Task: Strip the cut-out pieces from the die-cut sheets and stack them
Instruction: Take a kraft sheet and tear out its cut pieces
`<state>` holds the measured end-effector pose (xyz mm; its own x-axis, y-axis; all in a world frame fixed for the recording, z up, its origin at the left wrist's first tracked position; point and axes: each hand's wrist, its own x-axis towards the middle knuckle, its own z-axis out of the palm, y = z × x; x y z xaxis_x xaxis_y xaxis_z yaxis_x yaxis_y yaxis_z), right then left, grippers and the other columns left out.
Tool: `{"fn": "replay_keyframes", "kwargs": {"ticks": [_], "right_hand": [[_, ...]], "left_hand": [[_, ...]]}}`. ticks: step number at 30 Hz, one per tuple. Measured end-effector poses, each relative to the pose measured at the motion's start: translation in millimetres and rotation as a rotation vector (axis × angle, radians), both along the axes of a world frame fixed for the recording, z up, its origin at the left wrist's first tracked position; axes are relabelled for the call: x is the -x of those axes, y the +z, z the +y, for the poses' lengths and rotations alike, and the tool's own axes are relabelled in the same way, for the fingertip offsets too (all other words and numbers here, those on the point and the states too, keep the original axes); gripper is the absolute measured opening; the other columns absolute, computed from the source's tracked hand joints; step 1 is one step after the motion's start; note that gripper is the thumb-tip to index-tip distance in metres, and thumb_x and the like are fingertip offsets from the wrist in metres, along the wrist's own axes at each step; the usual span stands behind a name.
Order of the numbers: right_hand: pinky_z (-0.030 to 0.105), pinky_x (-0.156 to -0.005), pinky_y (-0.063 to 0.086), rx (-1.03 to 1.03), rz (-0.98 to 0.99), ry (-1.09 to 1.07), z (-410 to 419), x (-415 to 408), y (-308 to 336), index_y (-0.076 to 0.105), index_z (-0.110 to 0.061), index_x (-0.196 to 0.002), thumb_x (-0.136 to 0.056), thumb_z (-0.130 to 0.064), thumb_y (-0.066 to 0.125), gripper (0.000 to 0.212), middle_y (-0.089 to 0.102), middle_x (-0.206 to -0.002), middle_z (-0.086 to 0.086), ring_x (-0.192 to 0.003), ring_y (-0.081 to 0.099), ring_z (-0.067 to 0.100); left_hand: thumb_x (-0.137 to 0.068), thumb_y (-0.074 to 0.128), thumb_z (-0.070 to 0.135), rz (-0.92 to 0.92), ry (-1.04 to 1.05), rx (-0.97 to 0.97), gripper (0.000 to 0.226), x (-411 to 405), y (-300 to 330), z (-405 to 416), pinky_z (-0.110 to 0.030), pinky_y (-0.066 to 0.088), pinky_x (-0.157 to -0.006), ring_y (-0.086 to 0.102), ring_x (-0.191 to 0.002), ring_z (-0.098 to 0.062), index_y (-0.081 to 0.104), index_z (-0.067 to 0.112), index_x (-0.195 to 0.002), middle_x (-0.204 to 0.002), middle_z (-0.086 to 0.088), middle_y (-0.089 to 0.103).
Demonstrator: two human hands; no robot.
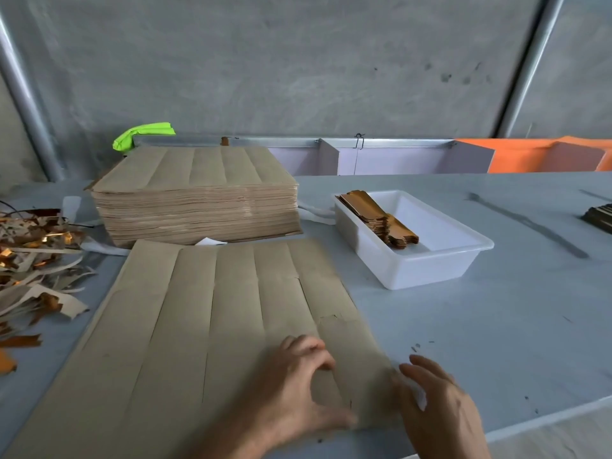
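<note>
1. One sheet (212, 326) lies flat on the table (480, 326) in front of us, brown side up.
2. Our left hand (294, 382) rests on its near right part, fingers curled, fingertips pressing the board.
3. Our right hand (440, 402) touches the sheet's right edge, fingers relaxed, gripping nothing.
4. Cut pieces (381, 217) sit stacked in the white tray (430, 266); a tall stack (198, 200) stands behind, scraps (36, 266) left.

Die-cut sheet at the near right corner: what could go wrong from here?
1. The left hand presses the die-cut sheet while the right hand works its edge; a small tear already shows nearby, so a strip may rip.
2. The sheet could slide toward the scrap pile, mixing pieces with waste.
</note>
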<state>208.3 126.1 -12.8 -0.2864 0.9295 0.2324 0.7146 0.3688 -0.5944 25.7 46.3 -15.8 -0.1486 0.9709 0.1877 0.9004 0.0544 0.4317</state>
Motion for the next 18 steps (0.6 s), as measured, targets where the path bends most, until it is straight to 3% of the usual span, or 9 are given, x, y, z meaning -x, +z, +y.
{"fn": "replay_keyframes", "kwargs": {"ticks": [2,4,8,11,14,16,18], "right_hand": [[0.033,-0.098,0.038,-0.001,-0.164,0.035,-11,7,2,0.07,-0.031,-0.109,-0.083,-0.034,0.066,0.027,0.047,-0.143,-0.004,-0.128,0.046,0.019],[0.032,-0.101,0.035,0.039,-0.179,0.039,-17,10,2,0.068,-0.039,-0.11,-0.082,-0.037,0.066,0.029,0.041,-0.147,-0.007,-0.133,0.041,0.015],[0.044,-0.087,0.047,0.037,0.054,-0.014,-12,5,-3,0.077,-0.012,-0.092,-0.066,-0.005,0.08,0.027,0.065,-0.121,0.01,-0.111,0.059,0.034],[0.03,-0.085,0.043,0.104,0.026,0.042,-9,1,2,0.072,-0.019,-0.104,-0.077,-0.014,0.073,0.027,0.07,-0.109,0.006,-0.112,0.059,0.026],[0.008,-0.067,0.037,0.181,0.198,0.085,-7,-2,8,0.072,-0.027,-0.093,-0.082,-0.014,0.068,0.017,0.073,-0.094,-0.001,-0.094,0.065,0.019],[0.009,-0.071,0.041,0.211,0.347,0.096,-5,-4,11,0.07,-0.033,-0.083,-0.081,-0.012,0.069,0.022,0.072,-0.087,-0.01,-0.087,0.064,0.013],[0.024,-0.079,0.05,0.243,0.434,0.108,-3,-6,13,0.071,-0.032,-0.081,-0.08,-0.008,0.07,0.024,0.072,-0.083,-0.013,-0.087,0.066,0.011]], "left_hand": [[-0.05,0.067,0.077,0.103,-0.008,0.022,0.079,-4,-1,0,-0.008,0.014,-0.087,0.026,-0.119,0.002,0.049,0.034,-0.114,-0.131,0.021,0.032],[-0.05,0.067,0.077,0.121,-0.011,0.02,0.08,-7,-1,1,-0.008,0.013,-0.081,0.023,-0.116,0.001,0.046,0.033,-0.113,-0.131,0.019,0.031],[-0.052,0.066,0.077,0.104,-0.015,-0.002,0.08,-5,-1,4,-0.007,0.015,-0.081,0.025,-0.111,0.0,0.047,0.031,-0.113,-0.125,0.018,0.035],[-0.05,0.055,0.086,0.128,0.014,-0.002,0.088,-7,0,8,-0.012,0.023,-0.089,0.027,-0.111,-0.001,0.049,0.032,-0.118,-0.124,0.018,0.038],[-0.045,0.046,0.089,0.174,0.028,0.012,0.097,-12,1,11,-0.024,0.033,-0.099,0.028,-0.114,-0.007,0.048,0.033,-0.125,-0.125,0.015,0.038],[-0.044,0.043,0.088,0.188,0.023,0.014,0.099,-18,2,13,-0.03,0.036,-0.099,0.029,-0.112,-0.009,0.047,0.032,-0.126,-0.126,0.014,0.037],[-0.048,0.049,0.086,0.168,0.02,0.012,0.096,-24,3,16,-0.028,0.036,-0.097,0.03,-0.112,-0.008,0.047,0.03,-0.126,-0.124,0.013,0.038]]}}
